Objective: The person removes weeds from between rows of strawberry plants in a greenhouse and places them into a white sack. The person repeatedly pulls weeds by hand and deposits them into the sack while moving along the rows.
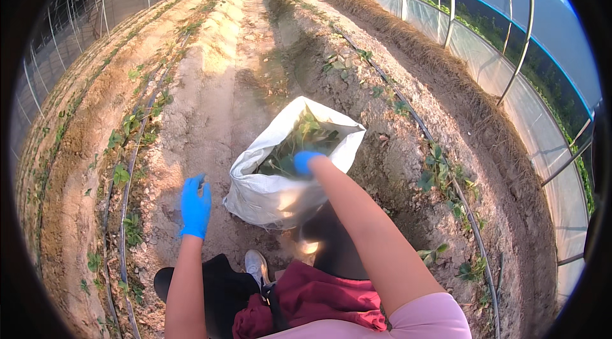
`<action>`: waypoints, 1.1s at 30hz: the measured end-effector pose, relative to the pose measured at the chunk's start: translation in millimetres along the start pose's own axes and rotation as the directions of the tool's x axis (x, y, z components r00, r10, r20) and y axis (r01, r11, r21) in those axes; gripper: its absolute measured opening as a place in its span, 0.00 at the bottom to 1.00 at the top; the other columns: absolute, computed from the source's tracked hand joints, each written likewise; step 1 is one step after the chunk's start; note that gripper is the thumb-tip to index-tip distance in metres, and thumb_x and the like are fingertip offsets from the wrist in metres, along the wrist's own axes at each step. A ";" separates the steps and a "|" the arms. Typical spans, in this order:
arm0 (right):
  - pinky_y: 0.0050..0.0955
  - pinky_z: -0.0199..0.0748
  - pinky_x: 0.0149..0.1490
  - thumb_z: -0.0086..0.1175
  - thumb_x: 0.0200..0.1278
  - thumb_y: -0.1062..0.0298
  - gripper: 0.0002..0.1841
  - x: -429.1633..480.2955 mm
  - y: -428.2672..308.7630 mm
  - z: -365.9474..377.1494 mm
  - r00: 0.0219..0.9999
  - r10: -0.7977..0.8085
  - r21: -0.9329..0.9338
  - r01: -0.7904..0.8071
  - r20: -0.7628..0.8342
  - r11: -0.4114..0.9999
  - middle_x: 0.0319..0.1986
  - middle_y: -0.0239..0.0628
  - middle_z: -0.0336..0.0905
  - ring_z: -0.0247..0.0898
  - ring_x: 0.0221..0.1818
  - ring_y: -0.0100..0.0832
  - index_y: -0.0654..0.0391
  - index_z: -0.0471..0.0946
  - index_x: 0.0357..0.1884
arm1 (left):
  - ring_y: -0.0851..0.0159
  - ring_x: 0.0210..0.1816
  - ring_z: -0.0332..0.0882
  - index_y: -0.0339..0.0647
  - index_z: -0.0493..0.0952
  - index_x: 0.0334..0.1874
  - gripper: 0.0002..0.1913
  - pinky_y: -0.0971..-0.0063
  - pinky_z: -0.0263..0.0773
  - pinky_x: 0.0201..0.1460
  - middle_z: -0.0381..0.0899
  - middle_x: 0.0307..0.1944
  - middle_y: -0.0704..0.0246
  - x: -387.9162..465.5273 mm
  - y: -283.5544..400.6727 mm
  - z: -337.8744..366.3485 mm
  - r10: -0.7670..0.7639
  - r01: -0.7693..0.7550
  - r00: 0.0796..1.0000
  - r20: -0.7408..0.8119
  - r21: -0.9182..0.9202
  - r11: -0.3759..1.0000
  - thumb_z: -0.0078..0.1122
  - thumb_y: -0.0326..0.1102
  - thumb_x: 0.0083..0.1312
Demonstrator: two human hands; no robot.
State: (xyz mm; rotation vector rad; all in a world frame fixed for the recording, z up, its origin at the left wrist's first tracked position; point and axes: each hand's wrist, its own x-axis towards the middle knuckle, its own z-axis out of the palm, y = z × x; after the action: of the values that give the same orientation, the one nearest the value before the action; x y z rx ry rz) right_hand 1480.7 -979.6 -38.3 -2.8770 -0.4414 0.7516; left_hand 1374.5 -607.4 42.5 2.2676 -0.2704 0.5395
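A white woven sack (275,198) stands in the furrow before me with its mouth spread wide. Inside it lie green leafy cuttings (308,131), some of them yellowish. My right hand (306,163), in a blue glove, reaches into the sack's mouth over the leaves. It is blurred and its fingers are hidden, so I cannot tell if it grips any stems. To the left of the sack, apart from it, my left hand (195,206) hovers above the soil in a matching glove. Its fingers are a little spread, with nothing seen in them.
Raised soil beds with small leafy plants (121,174) flank the furrow. Black drip hoses run along the left bed (125,205) and the right bed (456,188). Dry straw (459,68) lines the greenhouse's plastic side wall (507,95). My shoe (256,265) is on the furrow floor.
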 end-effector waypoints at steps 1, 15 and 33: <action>0.42 0.74 0.51 0.48 0.65 0.64 0.22 6.4 -1.6 3.8 0.977 0.054 -0.177 -0.017 0.207 0.984 0.48 0.53 0.79 0.77 0.50 0.48 0.57 0.72 0.60 | 0.49 0.53 0.75 0.35 0.75 0.55 0.20 0.61 0.71 0.55 0.75 0.52 0.53 1.8 30.9 12.1 -0.033 0.031 0.999 0.023 0.090 0.995 0.59 0.38 0.64; 0.41 0.70 0.59 0.61 0.56 0.60 0.22 -264.9 63.0 36.8 0.385 0.396 0.381 -0.117 -0.834 0.917 0.52 0.44 0.78 0.73 0.54 0.47 0.51 0.77 0.55 | 0.51 0.59 0.68 0.39 0.77 0.53 0.20 0.57 0.64 0.61 0.73 0.56 0.59 3.1 168.9 98.2 0.369 -0.373 0.927 0.062 0.220 0.901 0.64 0.32 0.57; 0.43 0.74 0.52 0.53 0.58 0.68 0.11 -508.5 -7.1 316.5 -0.208 0.902 0.866 -0.424 -0.379 0.266 0.42 0.44 0.80 0.75 0.46 0.48 0.53 0.81 0.43 | 0.54 0.55 0.72 0.43 0.80 0.47 0.14 0.61 0.68 0.58 0.76 0.53 0.63 -39.4 269.4 159.8 0.654 -0.632 0.747 0.117 -0.180 0.754 0.61 0.26 0.58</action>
State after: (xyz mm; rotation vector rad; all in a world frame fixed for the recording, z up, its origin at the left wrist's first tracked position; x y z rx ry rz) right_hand 898.5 -1114.5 -78.9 -2.1428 1.5275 -0.8254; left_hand 1291.5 -906.5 100.5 2.0540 -1.1830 0.6450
